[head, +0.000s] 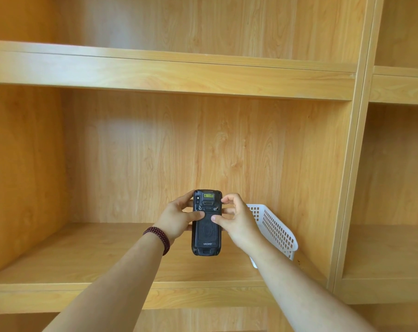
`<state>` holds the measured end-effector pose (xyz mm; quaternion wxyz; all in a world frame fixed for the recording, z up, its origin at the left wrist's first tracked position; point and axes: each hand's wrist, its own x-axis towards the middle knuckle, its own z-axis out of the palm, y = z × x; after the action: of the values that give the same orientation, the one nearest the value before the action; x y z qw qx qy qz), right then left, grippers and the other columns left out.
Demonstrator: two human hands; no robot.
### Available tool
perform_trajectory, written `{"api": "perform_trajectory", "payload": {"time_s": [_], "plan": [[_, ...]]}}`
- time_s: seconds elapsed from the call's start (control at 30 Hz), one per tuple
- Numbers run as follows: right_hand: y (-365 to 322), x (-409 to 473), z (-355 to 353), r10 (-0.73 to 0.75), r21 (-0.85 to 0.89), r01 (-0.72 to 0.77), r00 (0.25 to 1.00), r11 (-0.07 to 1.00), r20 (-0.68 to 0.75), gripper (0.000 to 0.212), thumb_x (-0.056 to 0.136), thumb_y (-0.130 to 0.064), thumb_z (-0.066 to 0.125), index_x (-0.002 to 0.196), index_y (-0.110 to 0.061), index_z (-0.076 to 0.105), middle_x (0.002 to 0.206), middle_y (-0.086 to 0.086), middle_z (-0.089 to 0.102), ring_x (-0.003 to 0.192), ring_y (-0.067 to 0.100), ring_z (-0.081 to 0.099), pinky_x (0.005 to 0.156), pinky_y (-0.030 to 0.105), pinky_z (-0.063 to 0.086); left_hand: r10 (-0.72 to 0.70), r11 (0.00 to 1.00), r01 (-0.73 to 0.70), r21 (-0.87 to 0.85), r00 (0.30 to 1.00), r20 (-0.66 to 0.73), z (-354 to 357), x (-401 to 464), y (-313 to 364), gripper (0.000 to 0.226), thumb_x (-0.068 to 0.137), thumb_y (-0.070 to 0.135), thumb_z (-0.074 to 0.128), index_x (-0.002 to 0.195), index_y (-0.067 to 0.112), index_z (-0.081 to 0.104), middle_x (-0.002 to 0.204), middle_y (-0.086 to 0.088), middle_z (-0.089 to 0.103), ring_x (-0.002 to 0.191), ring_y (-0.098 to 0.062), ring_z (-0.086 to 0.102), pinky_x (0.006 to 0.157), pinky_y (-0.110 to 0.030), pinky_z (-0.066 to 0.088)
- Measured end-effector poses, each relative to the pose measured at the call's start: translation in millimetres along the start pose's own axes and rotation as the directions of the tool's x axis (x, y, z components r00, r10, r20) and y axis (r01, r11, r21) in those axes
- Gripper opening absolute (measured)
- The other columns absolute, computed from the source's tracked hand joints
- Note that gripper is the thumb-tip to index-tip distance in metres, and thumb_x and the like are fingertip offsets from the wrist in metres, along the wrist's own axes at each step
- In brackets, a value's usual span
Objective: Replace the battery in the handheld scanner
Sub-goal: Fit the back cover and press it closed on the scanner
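The handheld scanner [206,222] was held upright in mid-air, back side toward the camera, above the wooden shelf [83,255] and in front of its panelled back wall. The left hand [177,220] gripped its left edge, with the thumb laid across the back just under the two small latches near the top. The right hand [234,220] gripped the right edge, thumb pressing on the back cover [206,230] and forefinger curled up beside the top corner.

The cover appeared to be on and closed, so the job looked barely begun: judging by the thumbs, the person was working at releasing or sliding the cover. Opening it, lifting out the old battery, fitting a fresh one and shutting the cover all seemed yet to be done. No spare battery was visible (it could have been in the basket, whose inside was hidden by the right forearm).

A white perforated plastic basket [277,231] sat on the shelf just behind the right wrist. The surroundings were a light wood-grain shelving unit, with another shelf [155,73] above and a further bay to the right past an upright divider [354,144]. A dark beaded bracelet [158,238] circled the left wrist.
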<state>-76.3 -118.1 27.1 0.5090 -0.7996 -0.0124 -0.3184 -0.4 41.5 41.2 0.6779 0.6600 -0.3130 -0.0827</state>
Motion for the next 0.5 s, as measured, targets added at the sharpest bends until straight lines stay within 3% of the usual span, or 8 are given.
{"api": "perform_trajectory", "payload": {"time_s": [0.1, 0.3, 0.5], "plan": [[-1.0, -1.8, -2.8, -0.135, -0.197, 0.119, 0.988, 0.973, -0.075, 0.034, 0.081, -0.012, 0.074, 0.1, -0.027, 0.05, 0.112, -0.012, 0.05, 0.1, 0.003, 0.05, 0.076, 0.006, 0.04, -0.002, 1.0, 0.002, -0.008, 1.0, -0.006, -0.1, 0.2, 0.2, 0.061, 0.085, 0.0, 0.068, 0.138, 0.023, 0.048, 0.121, -0.003, 0.063, 0.102, -0.016, 0.066, 0.062, -0.022, 0.058], [-6.4, -0.8, -8.5, -0.134, -0.284, 0.131, 0.991, 0.95, 0.008, 0.021, 0.087, -0.016, 0.066, 0.095, -0.027, 0.051, 0.101, -0.007, 0.055, 0.072, 0.004, 0.053, 0.068, 0.017, 0.045, -0.006, 0.999, 0.006, -0.032, 1.0, -0.002, 1.0, 1.4, -0.4, 0.06, 0.085, -0.001, 0.068, 0.136, 0.025, 0.049, 0.12, -0.004, 0.064, 0.1, -0.016, 0.067, 0.064, -0.025, 0.058], [-9.5, 2.2, -10.3, -0.146, -0.308, 0.161, 0.987, 0.937, 0.072, 0.028, 0.086, -0.009, 0.066, 0.092, -0.029, 0.048, 0.094, -0.015, 0.053, 0.093, 0.01, 0.054, 0.077, 0.021, 0.045, -0.006, 0.998, 0.005, -0.063, 1.0, -0.016, 4.0, 4.3, -3.3, 0.057, 0.084, -0.003, 0.068, 0.129, 0.03, 0.054, 0.118, -0.004, 0.065, 0.1, -0.019, 0.068, 0.074, -0.037, 0.06]]}}
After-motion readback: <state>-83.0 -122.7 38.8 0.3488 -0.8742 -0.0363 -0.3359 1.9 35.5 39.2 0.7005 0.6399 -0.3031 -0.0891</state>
